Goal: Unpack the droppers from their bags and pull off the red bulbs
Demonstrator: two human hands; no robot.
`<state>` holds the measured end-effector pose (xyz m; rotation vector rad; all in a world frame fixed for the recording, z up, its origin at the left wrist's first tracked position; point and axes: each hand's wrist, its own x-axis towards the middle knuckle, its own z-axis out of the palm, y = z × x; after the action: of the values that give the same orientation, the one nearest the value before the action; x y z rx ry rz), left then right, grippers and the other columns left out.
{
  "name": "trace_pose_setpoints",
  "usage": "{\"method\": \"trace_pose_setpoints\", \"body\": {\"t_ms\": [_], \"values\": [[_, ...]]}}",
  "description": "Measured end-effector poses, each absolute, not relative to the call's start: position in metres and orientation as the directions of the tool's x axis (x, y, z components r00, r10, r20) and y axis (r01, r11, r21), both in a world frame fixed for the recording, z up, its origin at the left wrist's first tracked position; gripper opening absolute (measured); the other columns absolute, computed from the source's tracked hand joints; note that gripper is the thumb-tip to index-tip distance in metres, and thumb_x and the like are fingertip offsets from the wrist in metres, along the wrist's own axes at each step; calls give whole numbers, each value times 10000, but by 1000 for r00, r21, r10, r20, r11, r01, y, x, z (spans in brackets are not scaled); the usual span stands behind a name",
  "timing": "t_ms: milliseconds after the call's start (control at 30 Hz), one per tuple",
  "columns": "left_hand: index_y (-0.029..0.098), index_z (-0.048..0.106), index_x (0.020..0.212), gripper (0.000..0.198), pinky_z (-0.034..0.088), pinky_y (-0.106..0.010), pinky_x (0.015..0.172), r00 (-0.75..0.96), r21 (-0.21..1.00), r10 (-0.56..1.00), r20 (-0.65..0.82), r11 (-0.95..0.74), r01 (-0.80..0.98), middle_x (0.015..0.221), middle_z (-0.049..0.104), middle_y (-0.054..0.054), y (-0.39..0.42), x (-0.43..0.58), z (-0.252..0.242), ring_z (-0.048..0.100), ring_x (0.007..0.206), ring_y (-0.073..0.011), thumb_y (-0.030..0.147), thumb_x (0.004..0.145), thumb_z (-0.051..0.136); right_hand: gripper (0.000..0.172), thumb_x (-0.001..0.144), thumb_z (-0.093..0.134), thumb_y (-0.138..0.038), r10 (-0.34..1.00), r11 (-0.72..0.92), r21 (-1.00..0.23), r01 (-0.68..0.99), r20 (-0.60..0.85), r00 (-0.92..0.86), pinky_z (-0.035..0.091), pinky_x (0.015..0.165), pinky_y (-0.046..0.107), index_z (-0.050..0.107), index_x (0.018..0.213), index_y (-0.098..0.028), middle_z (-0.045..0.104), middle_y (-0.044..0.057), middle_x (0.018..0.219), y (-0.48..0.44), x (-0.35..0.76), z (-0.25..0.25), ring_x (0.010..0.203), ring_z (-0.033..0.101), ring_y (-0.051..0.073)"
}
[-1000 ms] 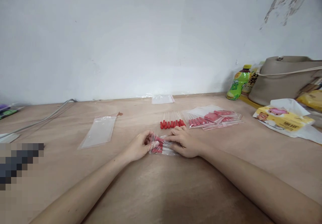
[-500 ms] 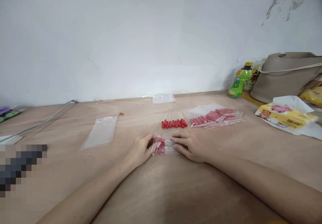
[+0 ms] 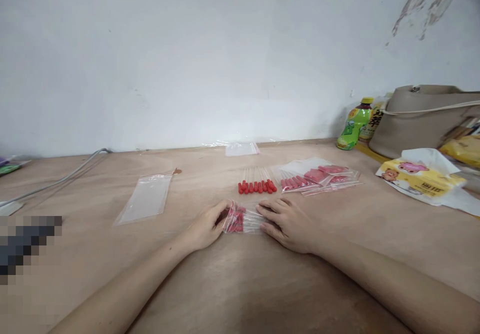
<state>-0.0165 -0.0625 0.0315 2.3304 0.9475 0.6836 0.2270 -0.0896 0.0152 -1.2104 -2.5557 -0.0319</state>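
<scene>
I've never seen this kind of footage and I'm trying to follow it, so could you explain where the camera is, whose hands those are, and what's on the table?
There's no machine here: these are a person's own bare hands. The camera is worn on that person's head, looking forward and down. The left hand holds one end of a clear bag, by the red ends of the sticks inside. The fingers of the right hand rest at its other end.

Just beyond lies a row of red-tipped sticks, with a pile of filled bags to its right. A flat clear bag lies to the left. Further right are a tissue packet, a green bottle and a grey-brown handbag.
</scene>
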Motion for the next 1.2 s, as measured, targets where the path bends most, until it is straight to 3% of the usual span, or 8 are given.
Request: {"method": "trace_pose_setpoints", "body": {"t_ms": [300, 567, 767, 933, 1200], "values": [[182, 544, 953, 172, 417, -307, 833, 683, 532, 687, 250, -686, 496, 957, 587, -49, -61, -18, 36, 528, 916, -170, 213, 870, 397, 440, 905, 296, -432, 769, 621, -95, 778, 268, -580, 315, 911, 415, 454, 1251, -211, 503, 101, 1231, -91, 225, 16, 1071, 478, 223], [159, 533, 992, 189, 432, -291, 804, 710, 615, 656, 257, -677, 403, 989, 546, -77, -57, -25, 29, 519, 896, -163, 233, 864, 417, 437, 904, 301, -420, 773, 612, -88, 786, 279, -570, 319, 879, 408, 453, 1252, -205, 516, 101, 1211, -92, 225, 18, 1043, 480, 234], [160, 539, 1033, 220, 429, -278, 817, 737, 605, 637, 228, -685, 405, 1026, 537, -80, -53, -26, 32, 519, 926, -163, 241, 854, 441, 448, 906, 291, -423, 775, 609, -86, 788, 274, -569, 313, 863, 410, 443, 1264, -199, 502, 101, 1234, -92, 225, 17, 1031, 481, 235], [151, 582, 1009, 249, 444, -267, 767, 758, 638, 646, 92, -622, 453, 943, 583, -57, -51, -24, 40, 544, 842, -154, 298, 859, 449, 451, 904, 298, -431, 780, 607, -106, 788, 272, -564, 307, 865, 404, 429, 1273, -209, 498, 96, 1240, -92, 224, 17, 1040, 474, 234], [155, 596, 1032, 273, 461, -287, 799, 693, 782, 715, 91, -482, 395, 971, 621, -64, -42, -34, 38, 569, 867, -156, 315, 828, 508, 438, 898, 319, -425, 786, 600, -140, 787, 284, -549, 317, 860, 393, 450, 1256, -210, 507, 97, 1227, -92, 225, 17, 1056, 471, 226]]}}
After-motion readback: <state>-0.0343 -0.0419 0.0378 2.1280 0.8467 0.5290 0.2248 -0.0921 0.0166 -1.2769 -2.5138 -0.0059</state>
